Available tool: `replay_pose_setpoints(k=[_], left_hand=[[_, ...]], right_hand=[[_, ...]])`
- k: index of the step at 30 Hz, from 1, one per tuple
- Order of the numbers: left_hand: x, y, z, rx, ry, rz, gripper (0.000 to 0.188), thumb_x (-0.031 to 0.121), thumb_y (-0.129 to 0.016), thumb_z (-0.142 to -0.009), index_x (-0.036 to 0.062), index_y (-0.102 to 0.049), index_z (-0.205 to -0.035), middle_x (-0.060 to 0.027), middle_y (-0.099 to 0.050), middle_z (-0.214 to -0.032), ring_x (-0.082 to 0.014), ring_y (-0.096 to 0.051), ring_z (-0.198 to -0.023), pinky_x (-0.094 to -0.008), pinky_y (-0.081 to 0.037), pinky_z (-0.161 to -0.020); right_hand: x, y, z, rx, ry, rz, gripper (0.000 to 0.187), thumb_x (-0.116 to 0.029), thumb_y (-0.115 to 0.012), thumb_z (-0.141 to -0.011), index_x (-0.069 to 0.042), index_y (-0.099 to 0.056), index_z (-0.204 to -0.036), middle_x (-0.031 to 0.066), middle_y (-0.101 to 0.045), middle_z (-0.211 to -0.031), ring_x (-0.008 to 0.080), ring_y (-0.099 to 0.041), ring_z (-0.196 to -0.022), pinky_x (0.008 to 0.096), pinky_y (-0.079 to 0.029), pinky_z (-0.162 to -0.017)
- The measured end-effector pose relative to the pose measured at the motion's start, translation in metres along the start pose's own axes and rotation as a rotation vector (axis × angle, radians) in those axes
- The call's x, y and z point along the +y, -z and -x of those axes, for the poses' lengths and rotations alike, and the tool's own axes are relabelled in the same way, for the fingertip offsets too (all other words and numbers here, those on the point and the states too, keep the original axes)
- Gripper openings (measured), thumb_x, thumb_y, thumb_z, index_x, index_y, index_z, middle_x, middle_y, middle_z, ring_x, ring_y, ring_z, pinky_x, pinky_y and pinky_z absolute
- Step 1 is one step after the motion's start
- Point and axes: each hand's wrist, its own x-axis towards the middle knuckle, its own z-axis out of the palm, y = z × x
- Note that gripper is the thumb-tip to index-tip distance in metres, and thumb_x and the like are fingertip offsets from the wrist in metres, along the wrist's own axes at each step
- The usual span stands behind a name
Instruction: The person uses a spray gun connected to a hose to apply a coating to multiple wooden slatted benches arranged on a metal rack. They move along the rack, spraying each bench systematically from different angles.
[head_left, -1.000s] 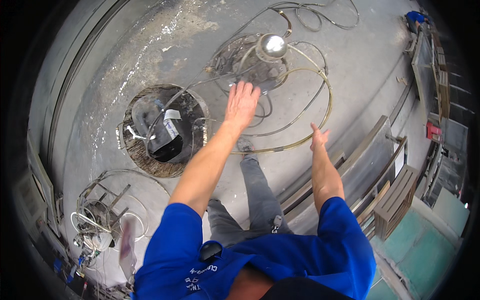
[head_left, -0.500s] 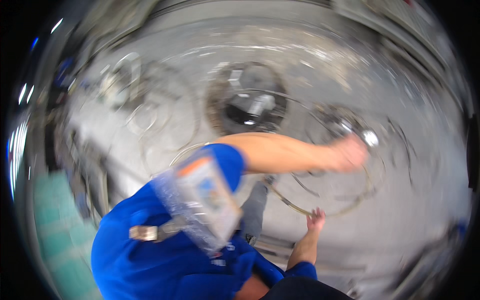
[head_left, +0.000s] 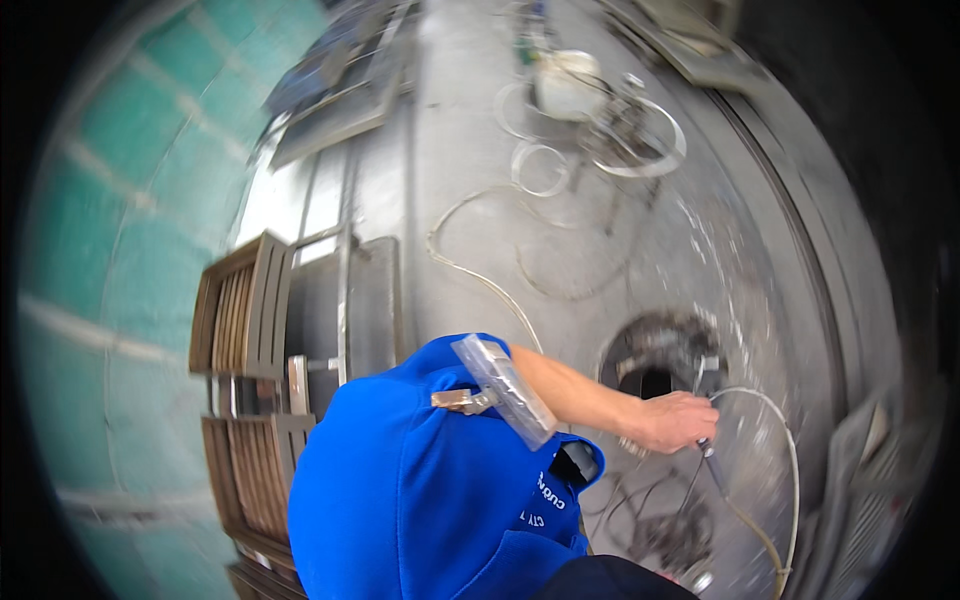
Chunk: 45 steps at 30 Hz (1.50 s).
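Observation:
My left arm, in a blue sleeve with a clear badge holder (head_left: 505, 390) clipped on it, reaches across to the right. My left hand (head_left: 678, 420) is closed around a thin pale hose (head_left: 793, 470), where a dark grey fitting (head_left: 709, 462) sticks out below the fingers. From the hand the hose loops out to the right and back. A round dark piece of equipment (head_left: 622, 352) stands on the floor just beyond the hand. My right hand does not show in the current view.
A white bucket (head_left: 570, 85) and coiled hoses (head_left: 540, 168) lie farther off on the grey floor. Another pale hose (head_left: 470, 268) trails from there toward my arm. Slatted brown frames (head_left: 232, 320) stand on a metal rack at the left. Tangled dark parts (head_left: 672, 540) lie near the lower edge.
The view has swung to the left, bringing the slatted frames in. My left hand, blurred before, now shows closed on the hose. My right hand, which was touching the hose, has left the view.

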Motion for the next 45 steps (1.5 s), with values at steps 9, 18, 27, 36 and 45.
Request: replay_pose_setpoints(k=[9,18,27,36,45], left_hand=[[0.000,0.297,0.149,0.535,0.183,-0.675,0.019,0.021,-0.071,-0.077,0.0095,-0.060,-0.089,-0.0035,-0.060,-0.094,-0.0239,-0.062,-0.093,-0.0392,-0.051,-0.072],[-0.044,0.464,0.348,0.808,0.590,-0.805,0.021,0.016,-0.071,-0.080,0.0076,-0.064,-0.099,-0.0056,-0.067,-0.100,-0.0256,-0.066,-0.100,-0.0409,-0.054,-0.078],[-0.154,0.593,0.419,1.688,0.558,-1.011,0.058,0.020,-0.081,-0.077,0.0082,-0.053,-0.127,-0.0131,-0.058,-0.117,-0.0334,-0.058,-0.114,-0.0456,-0.044,-0.099],[-0.291,0.470,0.489,0.701,1.079,0.405,0.060,0.033,-0.075,-0.092,0.0074,-0.051,-0.141,-0.0184,-0.060,-0.128,-0.0364,-0.056,-0.123,-0.0503,-0.046,-0.101],[-0.337,0.558,0.552,0.794,1.124,0.261,0.051,0.041,-0.064,-0.100,0.0089,-0.057,-0.139,-0.0186,-0.068,-0.112,-0.0356,-0.065,-0.105,-0.0495,-0.050,-0.089]], right_hand=[[-0.276,-0.314,-0.199,-0.780,1.188,0.678,0.089,-0.005,-0.083,-0.075,0.004,-0.041,-0.153,0.0277,-0.051,-0.149,0.0420,-0.054,-0.133,0.0466,-0.044,-0.111],[-0.404,-0.653,-0.214,-1.652,1.023,0.716,0.098,-0.014,-0.090,-0.069,0.000,-0.043,-0.153,0.0221,-0.065,-0.136,0.0306,-0.064,-0.123,0.0392,-0.047,-0.107],[-0.494,-0.862,-0.275,-1.582,0.924,0.604,0.070,-0.023,-0.067,-0.102,-0.011,-0.034,-0.162,0.0050,-0.066,-0.108,0.0092,-0.060,-0.076,0.0231,-0.044,-0.052],[-0.733,-1.104,-0.296,-1.468,1.063,-0.105,0.063,-0.057,-0.053,-0.105,-0.010,-0.051,-0.148,0.0031,-0.068,-0.122,0.0080,-0.063,-0.089,0.0216,-0.042,-0.053],[-0.987,-1.260,-0.311,-1.883,0.929,-0.118,0.067,-0.052,-0.040,-0.110,0.000,-0.043,-0.151,0.0174,-0.057,-0.146,0.0221,-0.057,-0.132,0.0230,-0.051,-0.077]])
